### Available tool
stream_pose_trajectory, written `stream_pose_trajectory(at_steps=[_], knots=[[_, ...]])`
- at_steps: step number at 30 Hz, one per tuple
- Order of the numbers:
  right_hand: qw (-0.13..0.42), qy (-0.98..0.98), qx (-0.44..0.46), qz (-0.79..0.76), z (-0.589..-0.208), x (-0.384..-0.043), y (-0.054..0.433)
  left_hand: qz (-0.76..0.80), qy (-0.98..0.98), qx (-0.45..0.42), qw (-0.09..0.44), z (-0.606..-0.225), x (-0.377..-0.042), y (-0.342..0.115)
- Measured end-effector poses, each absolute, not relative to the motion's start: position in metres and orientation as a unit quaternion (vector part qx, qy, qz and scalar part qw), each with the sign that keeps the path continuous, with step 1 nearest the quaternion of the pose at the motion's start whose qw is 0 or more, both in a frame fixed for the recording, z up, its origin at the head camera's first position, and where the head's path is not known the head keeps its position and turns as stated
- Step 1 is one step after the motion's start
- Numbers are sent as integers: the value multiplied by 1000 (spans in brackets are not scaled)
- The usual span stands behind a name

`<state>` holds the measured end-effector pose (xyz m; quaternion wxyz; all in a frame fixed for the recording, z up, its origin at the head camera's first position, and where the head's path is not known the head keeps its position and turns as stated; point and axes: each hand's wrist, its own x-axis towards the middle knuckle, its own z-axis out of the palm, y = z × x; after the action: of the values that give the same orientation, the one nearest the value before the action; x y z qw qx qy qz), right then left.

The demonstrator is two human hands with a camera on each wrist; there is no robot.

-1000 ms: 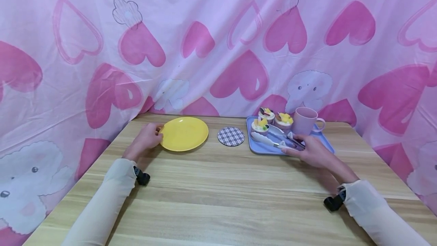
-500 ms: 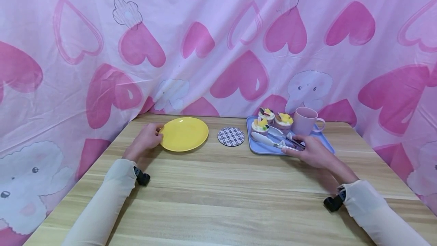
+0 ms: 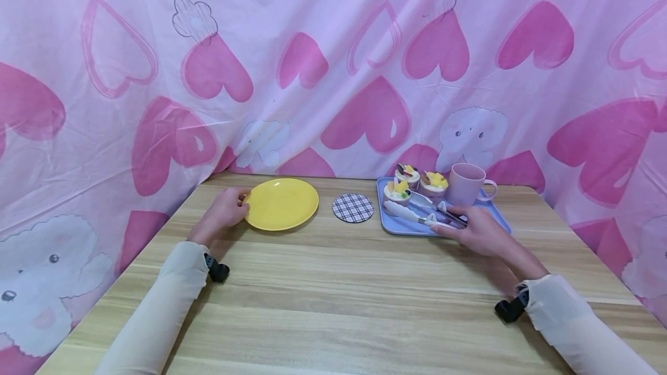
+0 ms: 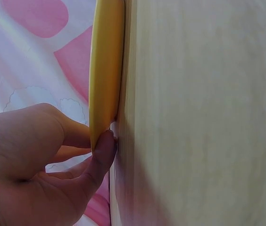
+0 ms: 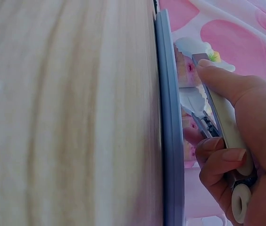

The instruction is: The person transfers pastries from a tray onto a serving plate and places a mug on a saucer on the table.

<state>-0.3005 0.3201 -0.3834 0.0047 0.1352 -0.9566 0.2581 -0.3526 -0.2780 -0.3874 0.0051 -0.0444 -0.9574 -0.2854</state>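
My left hand pinches the near-left rim of a yellow plate, which lies on the wooden table. In the left wrist view the thumb and fingers meet at the plate's edge. Over a blue tray, my right hand grips a pair of tongs by the handles. The tongs' white scalloped tips are spread on either side of the nearest dessert cup, which has fruit on top. Curled fingers around the handle show in the right wrist view.
Two more dessert cups and a pink mug stand on the tray. A round checked coaster lies between plate and tray. Behind the table's back edge hangs a pink heart-patterned cloth.
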Motion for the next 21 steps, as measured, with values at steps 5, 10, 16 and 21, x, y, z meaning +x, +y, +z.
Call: stream_pose_trajectory(at_steps=[5, 10, 16, 21], knots=[[-1, -954, 135, 268, -383, -301, 320, -279, -959, -42, 2, -388, -355, -279], [2, -953, 137, 270, -383, -300, 320, -279, -959, -43, 4, -388, -355, -279], [11, -953, 136, 271, -382, -300, 321, -280, -959, -49, 7, -388, -354, -279], [5, -952, 129, 277, -382, -298, 319, -282, -958, -46, 2, -388, -353, -278]])
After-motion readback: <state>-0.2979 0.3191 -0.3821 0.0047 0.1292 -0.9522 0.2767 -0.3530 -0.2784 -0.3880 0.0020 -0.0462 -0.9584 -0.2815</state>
